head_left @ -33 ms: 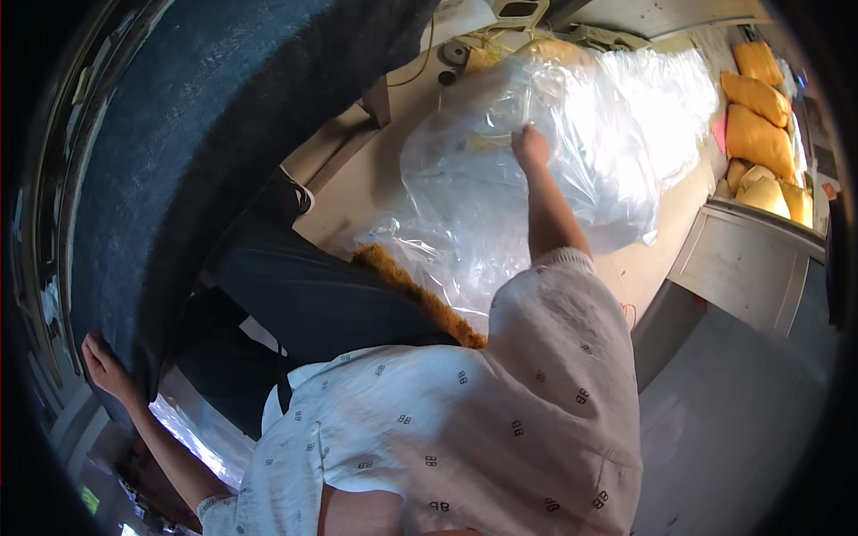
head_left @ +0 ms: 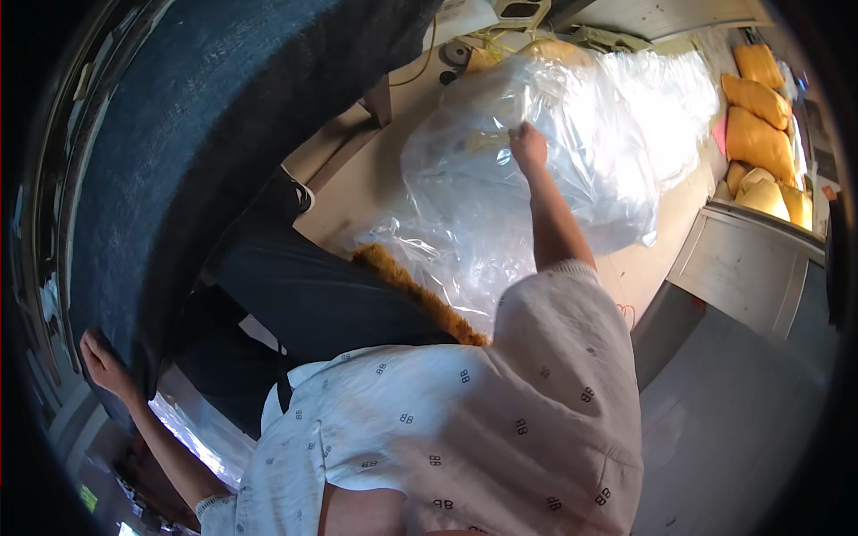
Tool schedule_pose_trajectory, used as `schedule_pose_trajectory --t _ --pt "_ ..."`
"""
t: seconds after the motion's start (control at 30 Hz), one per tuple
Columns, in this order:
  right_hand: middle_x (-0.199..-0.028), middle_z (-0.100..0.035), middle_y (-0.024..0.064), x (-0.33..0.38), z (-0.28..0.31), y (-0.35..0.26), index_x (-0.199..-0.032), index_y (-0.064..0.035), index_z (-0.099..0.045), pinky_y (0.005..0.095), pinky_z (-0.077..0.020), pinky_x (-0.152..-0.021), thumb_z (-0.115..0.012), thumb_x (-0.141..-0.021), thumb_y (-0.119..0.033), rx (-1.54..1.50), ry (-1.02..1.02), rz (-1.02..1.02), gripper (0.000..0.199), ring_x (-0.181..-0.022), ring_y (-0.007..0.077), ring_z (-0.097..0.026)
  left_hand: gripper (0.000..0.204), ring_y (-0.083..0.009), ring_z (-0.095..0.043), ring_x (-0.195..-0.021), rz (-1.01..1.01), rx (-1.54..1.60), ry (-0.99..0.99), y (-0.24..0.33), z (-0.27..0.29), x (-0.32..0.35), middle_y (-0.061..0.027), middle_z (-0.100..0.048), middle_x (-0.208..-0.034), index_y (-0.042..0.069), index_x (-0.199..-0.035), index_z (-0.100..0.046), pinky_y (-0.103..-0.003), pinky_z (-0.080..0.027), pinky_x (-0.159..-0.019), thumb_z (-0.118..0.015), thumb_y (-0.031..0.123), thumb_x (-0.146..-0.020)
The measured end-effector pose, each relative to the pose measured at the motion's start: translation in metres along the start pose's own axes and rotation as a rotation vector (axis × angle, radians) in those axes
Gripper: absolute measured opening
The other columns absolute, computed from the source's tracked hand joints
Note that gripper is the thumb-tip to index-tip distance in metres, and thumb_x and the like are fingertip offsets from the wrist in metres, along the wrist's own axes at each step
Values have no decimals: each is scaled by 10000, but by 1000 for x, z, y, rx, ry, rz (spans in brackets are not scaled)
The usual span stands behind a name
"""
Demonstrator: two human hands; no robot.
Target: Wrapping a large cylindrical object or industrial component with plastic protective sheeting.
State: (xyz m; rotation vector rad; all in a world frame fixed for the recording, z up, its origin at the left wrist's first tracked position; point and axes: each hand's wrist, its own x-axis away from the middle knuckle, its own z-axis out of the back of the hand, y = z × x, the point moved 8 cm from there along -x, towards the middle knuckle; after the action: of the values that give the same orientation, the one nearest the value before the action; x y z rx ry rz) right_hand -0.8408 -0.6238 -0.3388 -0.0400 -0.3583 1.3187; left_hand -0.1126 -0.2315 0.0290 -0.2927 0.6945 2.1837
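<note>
My right hand (head_left: 529, 147) reaches forward over a big heap of clear plastic film (head_left: 590, 161). Its fingers are closed, pinching a fold of the film at the top. Off to the left, my left hand (head_left: 105, 364) rests at the near edge of a table with a worn dark blue top (head_left: 232, 80). The fingers there are curled in, and what they hold, if anything, is hidden. More loose film spreads from the heap toward my knee.
Brown fluffy padding (head_left: 420, 299) shows beside my thigh. A wooden table leg (head_left: 377, 103) stands left of the film. Several yellow-orange bundles (head_left: 758, 143) are stacked at the far right, behind a grey panel (head_left: 742, 268). A cord (head_left: 420, 76) hangs at the back.
My right hand has shifted very slightly left, and its sleeve has moved a little. My left hand and the film heap look nearly the same.
</note>
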Motion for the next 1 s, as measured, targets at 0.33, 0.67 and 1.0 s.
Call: schedule_pose_trajectory --t 0.33,0.67,1.0 --pt "-607 -512 94 178 123 -129 -726 11 -474 271 -408 -567 -618 -780 -67 -838 -125 471 172 -569 148 -462 333 -197 -581 -906 -574 616 -764 372 -176 100 -104 -574 -1000 39 -1118 -519 -287 -470 -776 -597 119 -804" --pt "-629 -523 73 235 184 -128 -765 9 -529 267 -418 -537 -626 -789 -100 -521 100 420 147 -571 136 -495 108 -145 -573 -713 -395 820 -1250 384 -284 169 -62 -602 -729 48 -763 -625 -250 -440 -652 -657 150 -744" --pt "-762 -584 58 229 154 -152 -829 -44 -549 244 -448 -660 -441 -887 -183 -1428 -463 193 186 -695 126 -560 177 -3 -424 -514 169 1248 -1482 386 -251 164 59 -465 -603 101 -716 -507 -169 -354 -440 -666 151 -775"
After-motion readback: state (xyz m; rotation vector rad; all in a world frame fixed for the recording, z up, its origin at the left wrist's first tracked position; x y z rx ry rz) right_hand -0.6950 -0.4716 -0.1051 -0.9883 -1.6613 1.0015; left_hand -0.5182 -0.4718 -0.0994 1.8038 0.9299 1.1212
